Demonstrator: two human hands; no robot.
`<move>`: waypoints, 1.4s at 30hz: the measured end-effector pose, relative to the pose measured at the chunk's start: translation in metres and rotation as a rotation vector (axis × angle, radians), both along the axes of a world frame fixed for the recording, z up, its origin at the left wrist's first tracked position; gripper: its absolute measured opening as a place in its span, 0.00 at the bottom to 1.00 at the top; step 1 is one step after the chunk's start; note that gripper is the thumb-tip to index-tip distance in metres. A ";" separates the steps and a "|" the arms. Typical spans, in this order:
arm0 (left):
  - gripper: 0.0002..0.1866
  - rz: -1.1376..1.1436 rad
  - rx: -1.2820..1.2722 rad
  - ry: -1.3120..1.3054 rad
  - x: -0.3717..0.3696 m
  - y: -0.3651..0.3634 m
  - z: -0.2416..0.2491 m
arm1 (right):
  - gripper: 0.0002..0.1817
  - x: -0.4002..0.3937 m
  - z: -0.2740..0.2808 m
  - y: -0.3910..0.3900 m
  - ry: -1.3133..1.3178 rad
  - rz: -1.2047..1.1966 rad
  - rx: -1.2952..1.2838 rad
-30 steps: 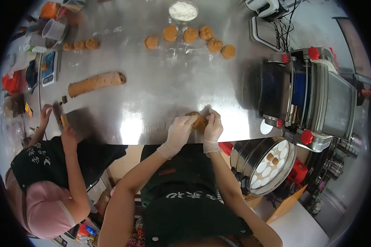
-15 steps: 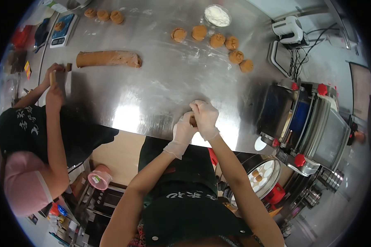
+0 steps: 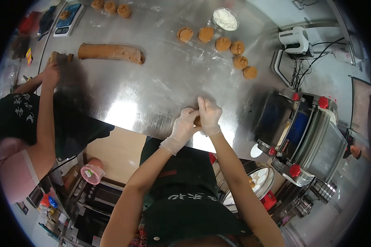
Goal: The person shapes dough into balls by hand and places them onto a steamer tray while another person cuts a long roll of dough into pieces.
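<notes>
Both hands are in clear gloves. The left hand (image 3: 183,128) and right hand (image 3: 210,116) meet above the near edge of the metal surface (image 3: 160,88), fingers bent and pressed around a mostly hidden brown dough piece (image 3: 198,121). White characters cross the wearer's dark green apron (image 3: 181,216); they are too small to read with certainty. Similar characters mark the co-worker's apron (image 3: 12,123). The pink tub (image 3: 92,171) bears a label, wording illegible. Six brown dough rounds (image 3: 223,44) lie near the bowl of white powder (image 3: 226,19).

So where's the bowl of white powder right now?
Head view, top, right of centre: the bowl of white powder stands on the steel table, just beyond the dough pieces and left of the hand mixer.
</notes>
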State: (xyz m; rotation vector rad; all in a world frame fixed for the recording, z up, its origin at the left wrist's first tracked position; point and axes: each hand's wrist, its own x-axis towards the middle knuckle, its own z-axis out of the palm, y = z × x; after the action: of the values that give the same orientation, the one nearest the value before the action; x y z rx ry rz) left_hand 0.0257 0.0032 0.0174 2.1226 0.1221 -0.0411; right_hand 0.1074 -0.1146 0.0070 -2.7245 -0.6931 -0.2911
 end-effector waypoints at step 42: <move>0.33 -0.367 0.019 0.086 0.000 -0.039 -0.007 | 0.07 -0.061 -0.006 -0.055 0.245 -0.763 0.305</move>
State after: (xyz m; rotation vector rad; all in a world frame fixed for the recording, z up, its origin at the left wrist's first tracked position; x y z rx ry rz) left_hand 0.0253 -0.0362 0.0108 2.1379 -0.2182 -0.3489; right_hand 0.0466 -0.1697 0.0006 -2.5382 0.4456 -0.1971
